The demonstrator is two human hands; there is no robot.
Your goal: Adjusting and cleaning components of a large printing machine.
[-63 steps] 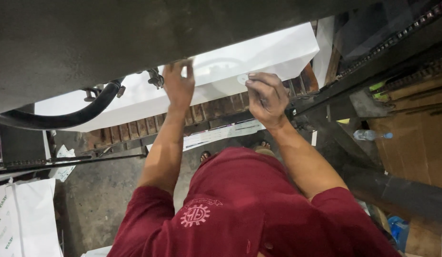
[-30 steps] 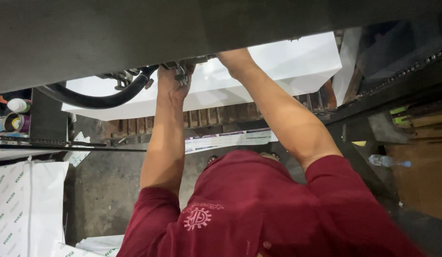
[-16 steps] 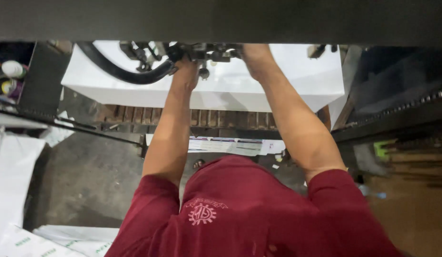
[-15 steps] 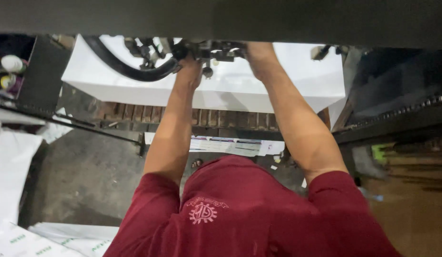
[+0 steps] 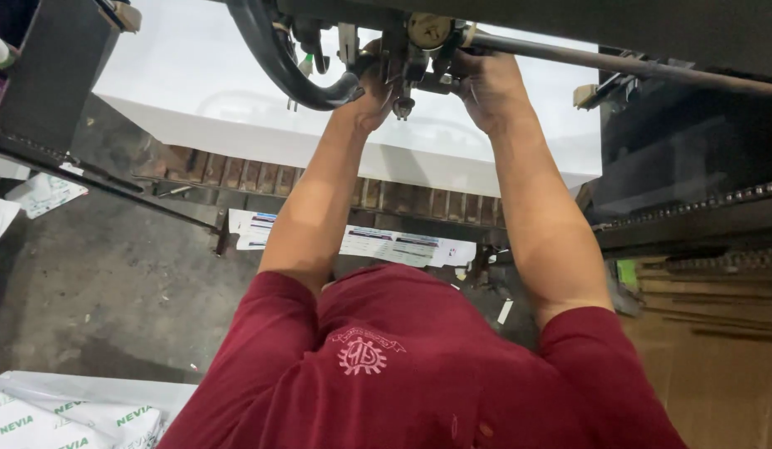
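Observation:
Both my arms reach forward to a metal fitting [image 5: 405, 60] that hangs from a horizontal steel rod [image 5: 619, 63]. My left hand [image 5: 368, 93] is closed on the left side of the fitting, beside a thick black hose [image 5: 274, 60]. My right hand [image 5: 488, 86] is closed on the fitting's right side, where the rod starts. A tall white paper stack [image 5: 195, 91] lies right under the fitting and both hands. The fingers are partly hidden behind the metal parts.
The paper stack rests on a wooden pallet [image 5: 261, 175]. Dark machine frame and a chain [image 5: 693, 208] run along the right. A black frame part [image 5: 45, 75] stands at the left. Printed sheets [image 5: 386, 245] lie on the concrete floor, wrapped white packs [image 5: 62, 411] at the bottom left.
Both hands left the top of the paper stack and rose to the fitting on the rod, where they stay closed. The view has tilted so the fitting shows more fully.

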